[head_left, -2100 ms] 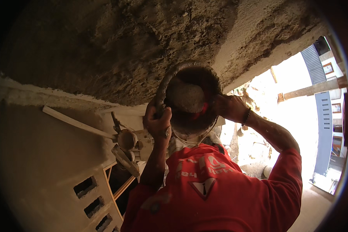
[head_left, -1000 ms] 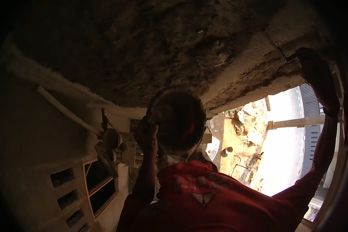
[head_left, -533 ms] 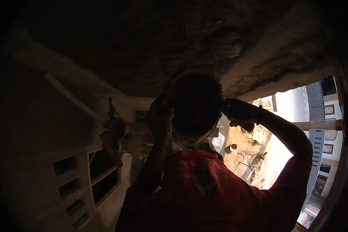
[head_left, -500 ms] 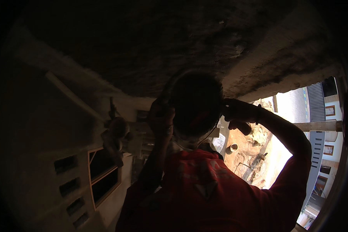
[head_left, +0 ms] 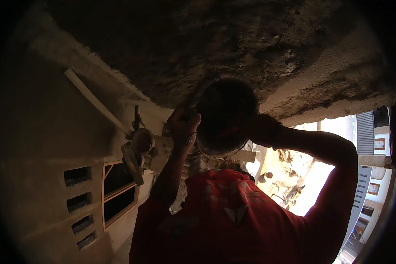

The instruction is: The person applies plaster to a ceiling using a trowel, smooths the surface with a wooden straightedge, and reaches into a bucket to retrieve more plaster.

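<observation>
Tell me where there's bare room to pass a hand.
Probably through the open gap bordered by the right forearm, the red shirt and the bucket. It's crowded at the bucket, with the left hand on its rim and the right hand at its other side, and further left, where a round container and board bunch together.

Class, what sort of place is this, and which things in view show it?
Probably a building site: a rough, patchy surface, rectangular openings beside a wooden frame, and a bucket in the left hand.
</observation>
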A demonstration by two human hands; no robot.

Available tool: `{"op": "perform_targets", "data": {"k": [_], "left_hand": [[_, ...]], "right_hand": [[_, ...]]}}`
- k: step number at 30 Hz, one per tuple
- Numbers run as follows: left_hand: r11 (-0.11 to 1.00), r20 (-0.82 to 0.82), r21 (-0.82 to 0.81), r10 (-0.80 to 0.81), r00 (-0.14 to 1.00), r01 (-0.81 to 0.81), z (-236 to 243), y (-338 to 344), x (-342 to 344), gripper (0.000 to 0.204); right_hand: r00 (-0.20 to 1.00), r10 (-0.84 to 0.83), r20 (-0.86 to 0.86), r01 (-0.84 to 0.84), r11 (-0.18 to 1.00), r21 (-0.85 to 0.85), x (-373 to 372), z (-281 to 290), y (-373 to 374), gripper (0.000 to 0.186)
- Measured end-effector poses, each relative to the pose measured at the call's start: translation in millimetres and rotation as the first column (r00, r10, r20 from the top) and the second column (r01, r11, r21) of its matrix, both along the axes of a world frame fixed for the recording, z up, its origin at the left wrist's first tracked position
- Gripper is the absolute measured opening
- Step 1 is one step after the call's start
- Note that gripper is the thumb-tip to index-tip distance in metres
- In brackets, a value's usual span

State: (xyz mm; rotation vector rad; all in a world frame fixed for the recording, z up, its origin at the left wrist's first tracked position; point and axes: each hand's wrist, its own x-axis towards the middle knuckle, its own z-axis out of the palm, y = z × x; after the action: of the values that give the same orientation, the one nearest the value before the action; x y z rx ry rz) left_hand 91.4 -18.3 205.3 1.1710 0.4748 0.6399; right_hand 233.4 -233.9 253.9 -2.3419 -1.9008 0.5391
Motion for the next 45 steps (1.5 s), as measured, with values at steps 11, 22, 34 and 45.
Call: {"op": "perform_targets", "data": {"k": [11, 22, 34, 45], "left_hand": [[0.976, -0.088, 0.186, 0.135, 0.987, -0.117, -9.3, 17.5, 3.3, 0.01], [0.926, -0.165, 0.326, 0.252, 0.954, -0.188, -17.5, 21.6, -8.5, 0.034], [0.887, -0.123, 0.369, 0.343, 0.931, -0.278, -30.6, 25.2, -9.4, 0.032], [0.748, -0.085, 0.622, 0.359, 0.929, -0.233, 12.6, 26.8, -17.4, 0.023]], "right_hand": [[0.984, -0.088, 0.157, 0.101, 0.992, -0.079, -5.4, -5.5, 18.6, 0.016], [0.985, 0.005, 0.174, 0.004, 0.999, -0.048, -16.4, -25.4, 30.4, 0.013], [0.99, 0.069, 0.126, -0.064, 0.997, -0.047, -37.4, -80.9, 55.4, 0.019], [0.875, -0.175, 0.451, 0.127, 0.983, 0.135, -3.3, 41.7, 116.9, 0.032]]}}
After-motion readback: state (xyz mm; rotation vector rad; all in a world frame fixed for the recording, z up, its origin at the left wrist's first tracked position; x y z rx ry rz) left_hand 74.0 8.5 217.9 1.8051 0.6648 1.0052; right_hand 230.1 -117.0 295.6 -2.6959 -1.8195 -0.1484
